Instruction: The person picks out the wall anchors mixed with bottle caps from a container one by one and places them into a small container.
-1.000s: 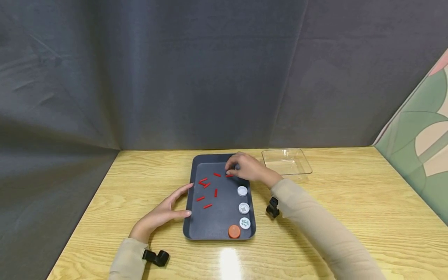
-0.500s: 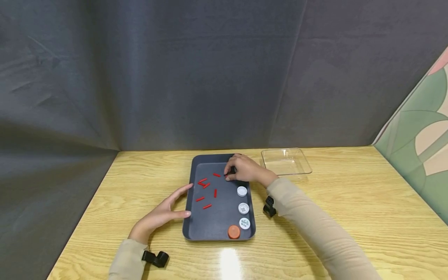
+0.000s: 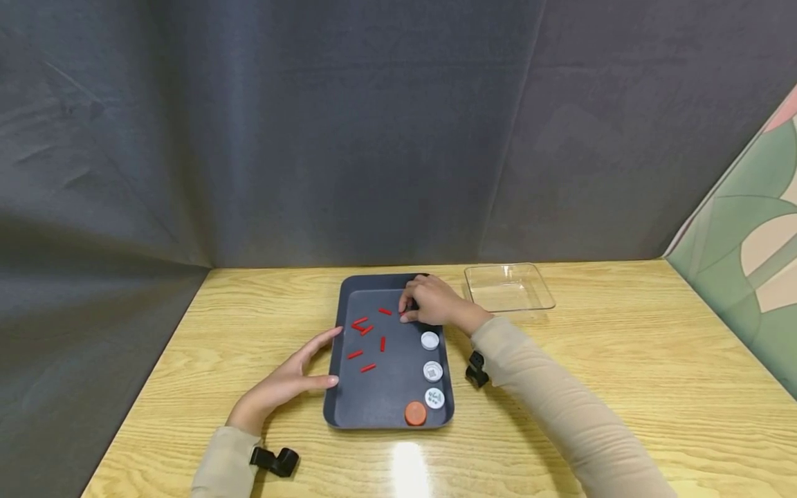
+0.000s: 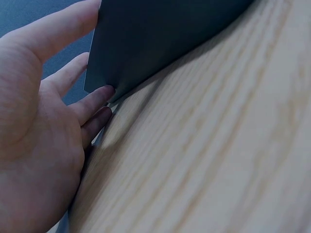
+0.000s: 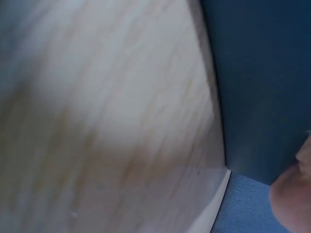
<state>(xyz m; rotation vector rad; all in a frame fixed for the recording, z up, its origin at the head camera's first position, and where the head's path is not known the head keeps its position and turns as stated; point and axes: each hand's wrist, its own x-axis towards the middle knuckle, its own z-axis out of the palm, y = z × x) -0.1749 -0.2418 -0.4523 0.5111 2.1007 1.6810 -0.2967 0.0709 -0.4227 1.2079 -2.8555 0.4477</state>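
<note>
A dark grey tray lies on the wooden table, with several short red sticks scattered over its left and upper part. My left hand rests at the tray's left edge, thumb and fingers spread and touching the rim; the left wrist view shows its fingertips against the tray wall. Over the tray's upper right, my right hand pinches a small red stick between thumb and fingers, mostly hidden by them. In the right wrist view only a bit of that hand shows beyond the tray wall.
Down the tray's right side lie white bottle caps, one with a green print, and an orange cap in the lower corner. A clear plastic box stands right of the tray. A grey curtain hangs behind the table.
My right hand has moved slightly down and left onto the red stick at the upper right, and its fingers have come together on it. The left hand stays at the tray's edge.
</note>
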